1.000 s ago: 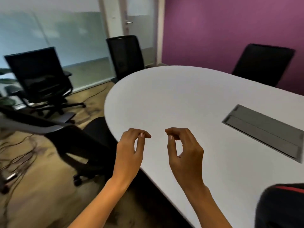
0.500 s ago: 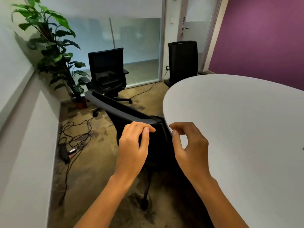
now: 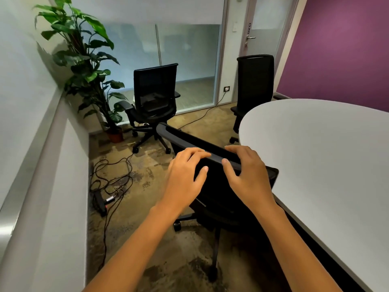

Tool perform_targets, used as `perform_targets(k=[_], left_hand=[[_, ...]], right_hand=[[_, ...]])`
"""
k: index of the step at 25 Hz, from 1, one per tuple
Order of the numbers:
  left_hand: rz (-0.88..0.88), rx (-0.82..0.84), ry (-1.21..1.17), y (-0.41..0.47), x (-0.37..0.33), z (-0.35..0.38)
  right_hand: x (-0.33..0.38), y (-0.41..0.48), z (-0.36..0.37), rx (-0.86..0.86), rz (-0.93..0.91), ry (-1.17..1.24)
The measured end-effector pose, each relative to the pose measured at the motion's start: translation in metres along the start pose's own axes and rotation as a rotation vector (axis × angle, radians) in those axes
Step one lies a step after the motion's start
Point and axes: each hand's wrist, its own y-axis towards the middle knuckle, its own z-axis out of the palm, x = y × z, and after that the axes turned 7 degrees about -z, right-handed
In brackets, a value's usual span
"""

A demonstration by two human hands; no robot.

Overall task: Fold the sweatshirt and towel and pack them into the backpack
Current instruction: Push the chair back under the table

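Note:
No sweatshirt, towel or backpack shows in this view. A black office chair (image 3: 221,199) stands right in front of me, at the left edge of the white oval table (image 3: 315,165). My left hand (image 3: 185,173) and my right hand (image 3: 246,173) sit side by side on the top rail of its backrest (image 3: 189,140). On each hand the fingers curl over the far side of the rail and the thumb lies on the near side.
A second black chair (image 3: 154,98) stands by the glass wall, and a third chair (image 3: 254,85) is at the table's far end. A potted plant (image 3: 84,66) fills the left corner. Cables and a power strip (image 3: 101,201) lie on the floor along the left wall.
My view has swung left, away from the table top toward the chair and the wall. Both hands, held loosely curled in the air before, have come down onto the chair's backrest rail.

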Motion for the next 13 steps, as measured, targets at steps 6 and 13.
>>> perform_targets(k=[6, 13], left_hand=[[0.085, 0.117, 0.192, 0.058, 0.061, 0.004], [0.375, 0.617, 0.381, 0.163, 0.122, 0.015]], right_hand=[[-0.002, 0.045, 0.057, 0.154, -0.036, -0.309], [-0.019, 0.106, 0.1, 0.421, 0.247, -0.365]])
